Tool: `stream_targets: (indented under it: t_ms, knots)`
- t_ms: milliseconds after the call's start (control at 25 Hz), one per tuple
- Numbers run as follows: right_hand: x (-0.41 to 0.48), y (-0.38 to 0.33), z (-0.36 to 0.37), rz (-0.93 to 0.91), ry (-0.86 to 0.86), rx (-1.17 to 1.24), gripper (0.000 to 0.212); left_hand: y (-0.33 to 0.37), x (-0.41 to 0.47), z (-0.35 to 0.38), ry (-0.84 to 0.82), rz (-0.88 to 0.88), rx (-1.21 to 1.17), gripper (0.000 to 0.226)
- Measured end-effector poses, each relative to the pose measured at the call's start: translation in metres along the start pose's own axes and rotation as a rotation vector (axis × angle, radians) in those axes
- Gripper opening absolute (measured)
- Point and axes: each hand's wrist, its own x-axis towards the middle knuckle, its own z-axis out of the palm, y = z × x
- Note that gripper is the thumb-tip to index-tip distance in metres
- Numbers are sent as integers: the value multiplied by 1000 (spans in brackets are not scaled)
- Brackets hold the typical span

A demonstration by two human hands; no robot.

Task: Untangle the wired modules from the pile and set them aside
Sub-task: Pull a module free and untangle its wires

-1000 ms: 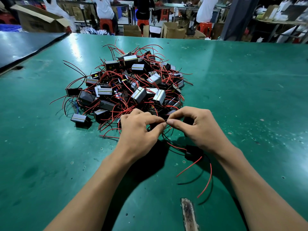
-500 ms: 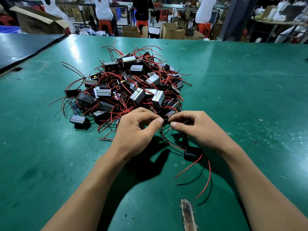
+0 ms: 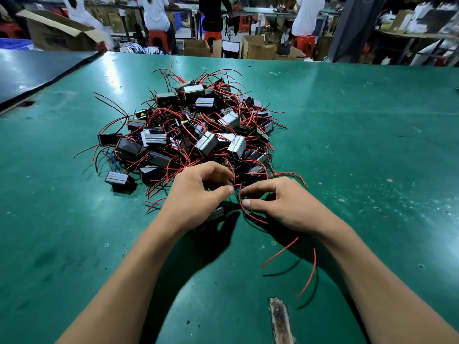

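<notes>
At the near edge of the pile [image 3: 198, 125] on the bench [image 3: 372, 120], the left hand [image 3: 198, 197] and right hand [image 3: 283, 207] each keep a pinching grip on one red wire [image 3: 240, 196]. The modules look light, their leads springy and likely to snag, so I'd hold the casing.

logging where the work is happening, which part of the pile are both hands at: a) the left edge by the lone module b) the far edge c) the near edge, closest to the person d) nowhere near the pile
c: the left hand and right hand meet at the near edge of the pile, fingers curled on red wires there.
</notes>
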Motion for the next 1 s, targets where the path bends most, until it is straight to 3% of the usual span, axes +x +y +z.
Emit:
stream_targets:
  t_ms: [280, 400, 560, 840, 1000]
  knots:
    - [-1, -2, -2, 107, -135, 304, 29, 4, 0, -3, -19, 14, -120, 21]
    - [-1, -1, -2, 125, -149, 379, 34, 6, 0, -4, -10, -13, -156, 11]
    - [1, 1, -4, 111, -98, 405, 24, 6, 1, -7, 9, -36, -172, 12]
    - [-2, -8, -1, 24, -93, 459, 7, 9, -1, -8, -98, -69, -170, 9]
    - [-3, -10, -2, 15, -75, 477, 12, 9, -2, -10, -185, -90, -213, 9]
